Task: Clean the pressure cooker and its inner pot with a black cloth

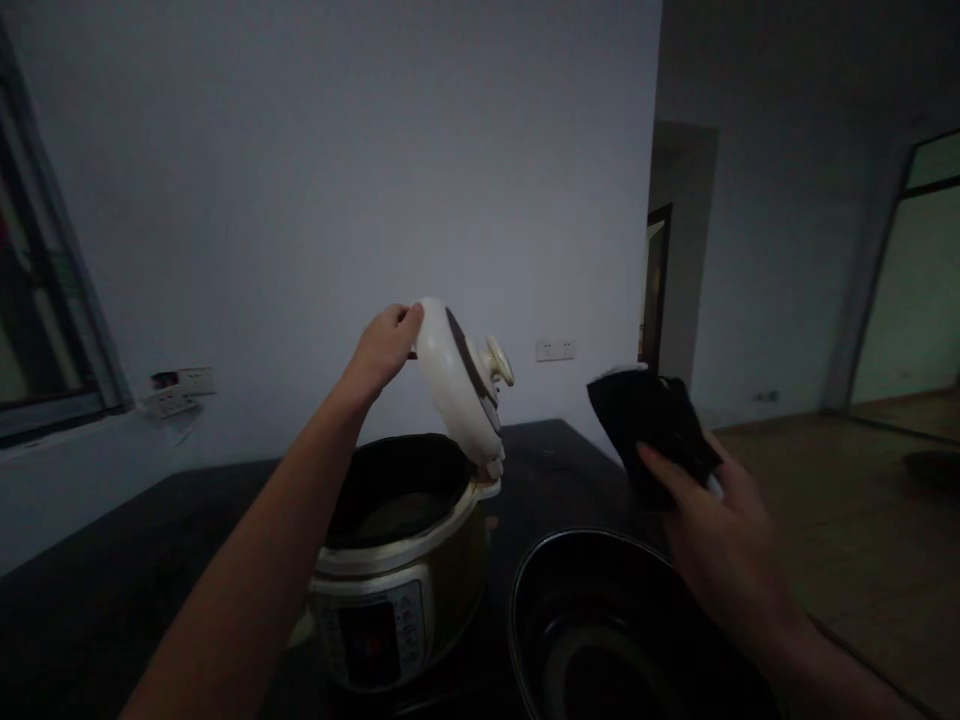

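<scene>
An electric pressure cooker (450, 570) stands on the dark counter with its mouth uncovered. Its white lid (446, 375) is tilted up steeply at the cooker's right rim. My left hand (386, 345) is closed on the lid's upper edge. To the right, in the air, my right hand (720, 510) grips a black, flat, cloth-like piece (645, 415) with some white at its edges; the dim light hides what exactly it is. Below that hand lies a black pan (529, 570), partly cut off by the frame's bottom.
The dark countertop (540, 450) runs back to a pale wall. Two sockets (555, 350) sit in this wall, and a loose socket box (169, 400) hangs at the left near a window (52, 300). A wooden floor (810, 480) extends to the right.
</scene>
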Available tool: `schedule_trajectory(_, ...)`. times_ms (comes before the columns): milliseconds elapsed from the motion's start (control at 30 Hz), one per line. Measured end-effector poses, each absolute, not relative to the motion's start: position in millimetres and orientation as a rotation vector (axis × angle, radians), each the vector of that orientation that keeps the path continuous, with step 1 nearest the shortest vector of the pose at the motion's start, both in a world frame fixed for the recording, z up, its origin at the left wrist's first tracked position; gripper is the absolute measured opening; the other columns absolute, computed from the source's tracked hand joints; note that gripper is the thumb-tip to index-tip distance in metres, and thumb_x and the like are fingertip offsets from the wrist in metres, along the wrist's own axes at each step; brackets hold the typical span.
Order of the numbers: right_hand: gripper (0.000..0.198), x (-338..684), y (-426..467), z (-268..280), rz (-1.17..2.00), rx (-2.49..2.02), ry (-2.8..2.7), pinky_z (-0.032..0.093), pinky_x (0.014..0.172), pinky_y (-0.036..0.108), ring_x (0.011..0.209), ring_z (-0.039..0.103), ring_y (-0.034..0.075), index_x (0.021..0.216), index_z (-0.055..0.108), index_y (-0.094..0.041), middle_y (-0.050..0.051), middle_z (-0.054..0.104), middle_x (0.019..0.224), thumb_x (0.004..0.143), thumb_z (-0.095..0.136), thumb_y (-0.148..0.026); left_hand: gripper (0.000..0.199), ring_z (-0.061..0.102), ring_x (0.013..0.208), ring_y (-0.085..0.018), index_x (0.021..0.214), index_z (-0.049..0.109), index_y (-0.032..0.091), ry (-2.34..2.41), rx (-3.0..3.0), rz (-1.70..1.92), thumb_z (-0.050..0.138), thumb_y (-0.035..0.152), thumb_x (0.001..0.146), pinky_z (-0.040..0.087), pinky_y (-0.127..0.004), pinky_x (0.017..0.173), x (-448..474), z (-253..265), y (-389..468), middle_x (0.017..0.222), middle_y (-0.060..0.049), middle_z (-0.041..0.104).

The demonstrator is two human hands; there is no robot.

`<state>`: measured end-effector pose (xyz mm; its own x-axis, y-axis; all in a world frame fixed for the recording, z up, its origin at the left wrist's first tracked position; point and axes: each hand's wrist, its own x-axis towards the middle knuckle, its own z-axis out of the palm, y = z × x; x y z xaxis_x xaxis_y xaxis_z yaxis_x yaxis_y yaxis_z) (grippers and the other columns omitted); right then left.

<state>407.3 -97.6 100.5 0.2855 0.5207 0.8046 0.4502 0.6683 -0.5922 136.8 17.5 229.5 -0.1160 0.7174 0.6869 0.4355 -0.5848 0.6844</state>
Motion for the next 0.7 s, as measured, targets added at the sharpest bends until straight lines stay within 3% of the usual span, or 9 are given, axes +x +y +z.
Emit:
schedule_trajectory(133, 0.046, 351, -51, 126, 0.099, -0.681, -1.537, 0.046, 0.106, 0.045, 0.122, 0.059, 0.023, 0.13, 0.061, -0.017, 0.006, 0.065, 0.129, 0.086, 0.051, -0.019, 0.037, 0.06, 0.08, -0.018, 0.084, 0.063, 0.012, 1.28, 1.677, 1.768, 0.044, 0.043, 0.092, 0.055, -0.033, 0.075, 84, 195, 17, 0.088, -0.009, 0.065)
schedule_trajectory(233, 0.066, 303, -15, 128, 0.166, -0.51, -1.751, 0.038, 0.113, 0.047, 0.129, 0.054, 0.02, 0.136, 0.056, -0.019, 0.003, 0.059, 0.137, 0.074, 0.042, -0.004, 0.036, 0.062, 0.09, -0.021, 0.094, 0.066, 0.011, 1.196, 1.515, 1.776, 0.05, 0.044, 0.089, 0.055, -0.035, 0.08, 63, 174, 15, 0.098, -0.012, 0.067)
schedule_trajectory(333, 0.073, 265, 11, 123, 0.249, -0.472, -1.831, 0.033, 0.116, 0.047, 0.131, 0.052, 0.02, 0.135, 0.057, -0.021, 0.003, 0.059, 0.138, 0.068, 0.04, 0.0, 0.036, 0.063, 0.095, -0.024, 0.094, 0.068, 0.012, 1.174, 1.452, 1.753, 0.053, 0.044, 0.088, 0.054, -0.037, 0.082, 51, 160, 12, 0.102, -0.014, 0.068)
schedule_trajectory(433, 0.067, 252, 19, 111, 0.285, -0.479, -1.907, 0.034, 0.116, 0.049, 0.131, 0.052, 0.023, 0.136, 0.057, -0.02, 0.006, 0.059, 0.137, 0.072, 0.042, -0.003, 0.034, 0.063, 0.096, -0.024, 0.095, 0.069, 0.013, 1.181, 1.378, 1.758, 0.055, 0.042, 0.088, 0.055, -0.037, 0.083, 41, 147, 9, 0.103, -0.014, 0.069)
schedule_trajectory(567, 0.065, 268, 15, 86, 0.219, -0.448, -2.085, 0.03, 0.118, 0.05, 0.14, 0.041, 0.023, 0.148, 0.041, -0.023, 0.007, 0.045, 0.15, 0.084, 0.048, -0.013, 0.033, 0.064, 0.095, -0.022, 0.099, 0.068, 0.013, 1.099, 1.228, 1.778, 0.056, 0.041, 0.088, 0.055, -0.035, 0.082, 32, 125, 7, 0.104, -0.013, 0.069)
schedule_trajectory(700, 0.061, 298, 26, 56, 0.311, -0.651, -2.071, 0.024, 0.118, 0.054, 0.143, 0.036, 0.026, 0.15, 0.036, -0.024, 0.009, 0.039, 0.154, 0.093, 0.05, -0.04, 0.042, 0.065, 0.096, -0.024, 0.1, 0.067, 0.014, 1.103, 1.211, 1.828, 0.057, 0.052, 0.085, 0.054, -0.036, 0.083, 28, 106, 6, 0.103, -0.012, 0.07)
